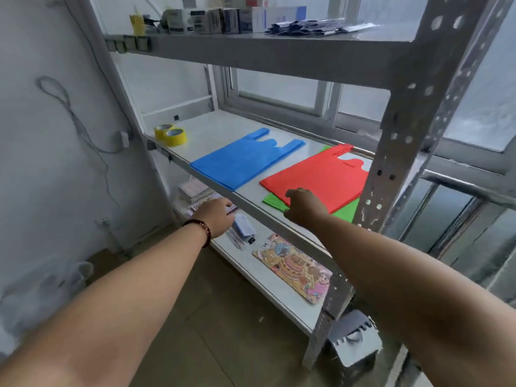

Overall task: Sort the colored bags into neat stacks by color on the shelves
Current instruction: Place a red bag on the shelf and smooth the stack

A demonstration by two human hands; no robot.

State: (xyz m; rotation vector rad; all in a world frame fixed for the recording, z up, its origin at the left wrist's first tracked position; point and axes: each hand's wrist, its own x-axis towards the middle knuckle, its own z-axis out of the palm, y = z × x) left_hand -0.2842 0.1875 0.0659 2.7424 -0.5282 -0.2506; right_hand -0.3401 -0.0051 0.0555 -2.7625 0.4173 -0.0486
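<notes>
A flat stack of blue bags (240, 160) lies on the middle shelf (223, 127), left of centre. To its right a stack of red bags (321, 177) lies on top of green bags (273, 201), whose edges stick out at the front and back. My right hand (303, 205) rests at the front corner of the red and green bags, fingers curled at their edges; whether it grips them is unclear. My left hand (217, 217), with a bead bracelet on the wrist, hovers in front of the shelf edge, holding nothing.
Two yellow tape rolls (170, 134) sit at the shelf's left end. A perforated metal upright (402, 152) stands right of the red bags. The lower shelf holds a colourful picture board (293, 268), papers and small packets. The top shelf carries boxes.
</notes>
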